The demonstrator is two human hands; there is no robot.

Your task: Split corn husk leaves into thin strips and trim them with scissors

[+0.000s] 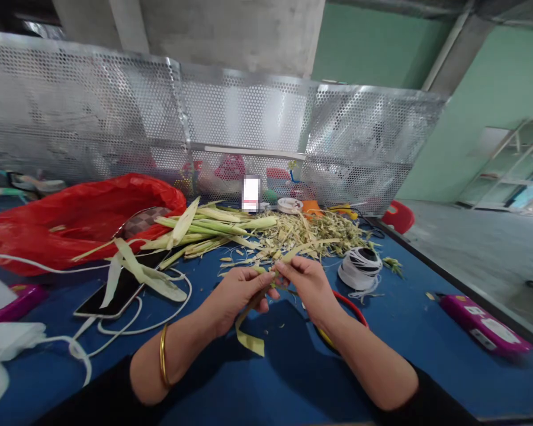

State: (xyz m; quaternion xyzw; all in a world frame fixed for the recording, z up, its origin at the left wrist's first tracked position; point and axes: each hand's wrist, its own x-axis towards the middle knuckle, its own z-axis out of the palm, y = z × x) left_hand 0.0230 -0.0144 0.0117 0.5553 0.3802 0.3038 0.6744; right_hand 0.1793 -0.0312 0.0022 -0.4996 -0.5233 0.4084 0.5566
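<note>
My left hand (pixel 242 296), with a gold bangle (pixel 162 357) on its wrist, pinches a pale green corn husk strip (pixel 251 342) whose tail curls down below the fingers. My right hand (pixel 306 287) meets it at the fingertips and pinches the same work, a strip end reaching up to the right behind it. Exactly how the strips cross between the fingers is hidden. Just beyond the hands lie a pile of husk scraps (pixel 293 234) and a bundle of green and cream corn husks (pixel 213 228).
A red plastic bag (pixel 89 219) and a phone (pixel 115 293) with white cables lie left. On the right are a spool of white cord (pixel 360 269), a red-and-yellow loop (pixel 353 306) and a purple box-shaped thing (pixel 484 325). A perforated metal screen (pixel 249 118) stands behind.
</note>
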